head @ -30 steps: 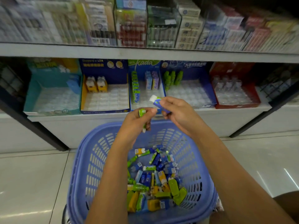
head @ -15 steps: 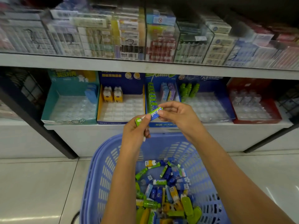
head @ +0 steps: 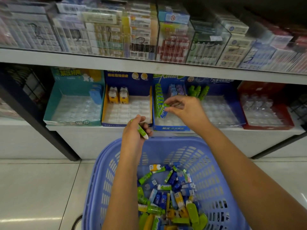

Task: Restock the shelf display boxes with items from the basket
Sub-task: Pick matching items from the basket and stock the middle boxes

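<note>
two bare forearms reach forward over a lavender-blue slotted plastic basket (head: 207, 163) toward a low white shelf (head: 83, 128). the right hand (head: 184, 110) is raised highest, wrist bent and grip narrow. its thumb and fingertips pinch a small green and blue packet (head: 163, 110) by its upper end. the packet is held against the near end of a row of matching green packets (head: 157, 97), which stand along the left wall of a narrow blue cardboard display box (head: 171, 128). the left hand (head: 132, 133) hovers lower, just above the basket's far rim and in front of the shelf edge. its grip is curled round a slim green stick with a white tip (head: 142, 130) that points down and to the right.

the basket's walls are smooth plastic cut with rows of oblong slots. in its bottom lies a loose heap of small wrapped items (head: 174, 193) in green, blue, yellow and white, some boxy, some rounded.

five open cardboard display boxes stand side by side on the shelf:
- a teal box (head: 73, 87)
- a blue and yellow box (head: 129, 87) with two yellow and white figures (head: 118, 97) at the back
- the narrow blue one
- a wider blue box (head: 224, 87) with green bottle-shaped pieces (head: 198, 92) at the back
- a red box (head: 259, 88)

each is lined with a clear, dimpled plastic tray (head: 74, 108).

above, a second white shelf (head: 116, 63) carries clear acrylic cases (head: 172, 40) packed with cartons, all blurred. the floor (head: 33, 188) is glossy pale tile with light reflections.
</note>
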Available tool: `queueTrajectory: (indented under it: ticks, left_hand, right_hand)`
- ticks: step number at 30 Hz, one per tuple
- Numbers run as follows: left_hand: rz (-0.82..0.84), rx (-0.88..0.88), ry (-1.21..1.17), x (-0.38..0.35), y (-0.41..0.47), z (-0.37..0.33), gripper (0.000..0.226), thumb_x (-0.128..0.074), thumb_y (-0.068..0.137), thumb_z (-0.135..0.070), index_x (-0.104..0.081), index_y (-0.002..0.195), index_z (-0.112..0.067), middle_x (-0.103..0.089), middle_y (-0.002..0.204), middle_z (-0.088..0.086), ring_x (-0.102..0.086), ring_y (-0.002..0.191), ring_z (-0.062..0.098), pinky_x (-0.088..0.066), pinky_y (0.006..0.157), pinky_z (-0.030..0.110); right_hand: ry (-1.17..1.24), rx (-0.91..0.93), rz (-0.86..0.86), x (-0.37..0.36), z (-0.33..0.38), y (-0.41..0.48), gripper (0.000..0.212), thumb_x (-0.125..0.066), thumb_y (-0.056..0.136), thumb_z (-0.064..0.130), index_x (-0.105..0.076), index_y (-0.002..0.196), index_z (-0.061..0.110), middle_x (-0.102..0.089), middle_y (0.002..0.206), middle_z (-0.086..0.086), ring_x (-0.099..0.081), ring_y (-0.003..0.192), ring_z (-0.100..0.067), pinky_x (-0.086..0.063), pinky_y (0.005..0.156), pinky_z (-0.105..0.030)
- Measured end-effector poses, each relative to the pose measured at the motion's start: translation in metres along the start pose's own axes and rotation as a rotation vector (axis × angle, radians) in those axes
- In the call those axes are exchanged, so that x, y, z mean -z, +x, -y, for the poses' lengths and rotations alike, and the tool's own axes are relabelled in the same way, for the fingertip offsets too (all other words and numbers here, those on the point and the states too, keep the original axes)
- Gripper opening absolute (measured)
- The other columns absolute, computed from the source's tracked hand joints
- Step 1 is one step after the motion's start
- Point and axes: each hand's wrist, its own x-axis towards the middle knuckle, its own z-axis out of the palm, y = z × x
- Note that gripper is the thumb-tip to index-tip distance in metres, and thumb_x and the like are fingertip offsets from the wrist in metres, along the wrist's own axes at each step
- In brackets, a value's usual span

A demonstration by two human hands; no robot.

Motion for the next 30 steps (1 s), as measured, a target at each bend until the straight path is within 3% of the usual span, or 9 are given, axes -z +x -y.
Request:
queueTrajectory:
  ticks: [6,10,13,17,19,22,25,30]
  left_hand:
    - [-0.08,-0.028,0.085,0.004,-0.001,-0.001,0.037,-0.044,0.099,-0.034,-0.062,0.073,-0.015,-0.058,0.056,-0.006,-0.054,0.056,0.01,-0.045,0.062,0.028]
    - [-0.186,-0.086,0.29,0.004,0.0,-0.004,0.041,-0.042,0.098,-0.042,-0.064,0.072,-0.02,-0.053,0.059,-0.004,-0.048,0.056,0.01,-0.039,0.052,0.024]
    - [-0.092,-0.074,0.238,0.006,-0.003,-0.004,0.039,-0.043,0.099,-0.039,-0.066,0.08,-0.014,-0.051,0.058,-0.001,-0.043,0.044,0.007,-0.035,0.041,0.021]
    - [0.114,-0.128,0.249,0.01,-0.008,-0.005,0.027,-0.048,0.098,-0.029,-0.071,0.1,-0.014,-0.062,0.067,-0.004,-0.055,0.055,0.007,-0.048,0.055,0.02]
    - [0.186,-0.148,0.363,0.011,-0.011,-0.006,0.024,-0.051,0.097,-0.023,-0.067,0.113,-0.015,-0.066,0.084,-0.001,-0.061,0.064,0.006,-0.052,0.063,0.018]
    - [0.203,-0.231,0.597,0.007,-0.017,-0.01,0.029,-0.062,0.091,-0.021,-0.062,0.12,-0.021,-0.071,0.094,0.002,-0.069,0.074,0.01,-0.053,0.069,0.017]
    - [0.22,-0.289,0.637,-0.001,-0.025,-0.015,0.031,-0.072,0.082,-0.017,-0.064,0.112,-0.019,-0.074,0.091,0.0,-0.071,0.079,0.013,-0.052,0.066,0.014]
    - [0.147,-0.408,0.796,-0.013,-0.034,-0.021,0.029,-0.079,0.074,-0.019,-0.057,0.092,-0.025,-0.065,0.088,-0.006,-0.068,0.075,0.013,-0.052,0.061,0.014]
  right_hand:
    - [-0.131,0.076,0.062,-0.009,-0.004,0.004,0.018,-0.076,0.076,0.012,-0.072,0.093,0.014,-0.06,0.083,0.012,-0.057,0.073,0.002,-0.048,0.072,-0.01]
    - [-0.149,0.066,0.008,-0.02,-0.009,0.002,0.019,-0.076,0.075,0.009,-0.072,0.093,0.009,-0.054,0.086,0.004,-0.056,0.072,-0.008,-0.045,0.068,-0.006]
    - [-0.141,0.04,-0.007,-0.021,-0.005,-0.004,0.022,-0.076,0.077,0.013,-0.07,0.097,0.013,-0.057,0.085,0.001,-0.058,0.075,-0.013,-0.047,0.068,-0.014]
    - [0.135,-0.101,-0.039,-0.017,0.007,-0.027,0.016,-0.07,0.083,0.026,-0.061,0.096,0.024,-0.06,0.081,0.008,-0.063,0.07,-0.011,-0.054,0.067,-0.023]
    - [0.175,-0.091,-0.021,-0.014,0.011,-0.043,0.006,-0.066,0.086,0.028,-0.064,0.092,0.028,-0.064,0.086,0.01,-0.063,0.077,-0.008,-0.052,0.07,-0.024]
    - [-0.022,0.066,0.056,-0.004,0.018,-0.061,0.022,-0.07,0.08,0.037,-0.066,0.102,0.033,-0.061,0.096,0.019,-0.051,0.084,0.003,-0.04,0.073,-0.008]
    - [-0.258,0.177,0.135,0.001,0.026,-0.064,0.04,-0.071,0.079,0.04,-0.062,0.116,0.029,-0.059,0.11,0.013,-0.042,0.097,0.001,-0.032,0.082,-0.007]
    - [-0.45,0.227,0.234,0.005,0.035,-0.053,0.035,-0.067,0.085,0.029,-0.059,0.118,0.023,-0.061,0.107,0.005,-0.037,0.076,0.003,-0.031,0.076,-0.014]
